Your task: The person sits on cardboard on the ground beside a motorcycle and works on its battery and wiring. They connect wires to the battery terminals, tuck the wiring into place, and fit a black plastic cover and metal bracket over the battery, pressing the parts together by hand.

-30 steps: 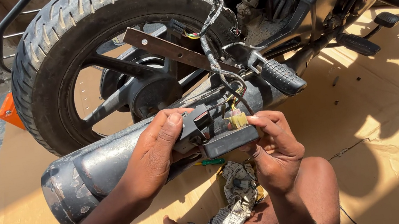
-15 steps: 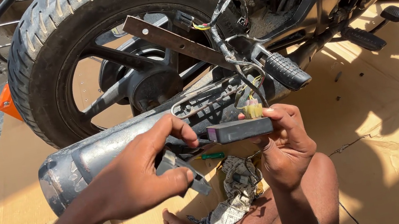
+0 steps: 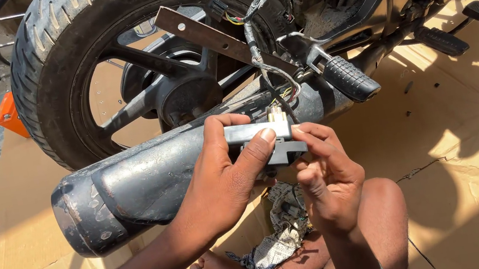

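Your two hands, left hand (image 3: 221,181) and right hand (image 3: 324,172), both pinch one black box (image 3: 265,140) beside one big wheel (image 3: 140,61).

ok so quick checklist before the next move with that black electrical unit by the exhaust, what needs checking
1. Both hands on the part: left hand and right hand both grip the black electrical unit. ok.
2. Connector end in view: the pale connector on top of the unit shows. ok.
3. Connector fully seated: the join is too small to judge. cannot tell.
4. Wire slack: the wire bundle hangs loose from the frame down to the unit. ok.
5. Clearance from the exhaust: the unit sits right in front of it; touching or not is unclear. cannot tell.
6. Loose items underfoot: a patterned rag lies on the cardboard by the feet. not ok.
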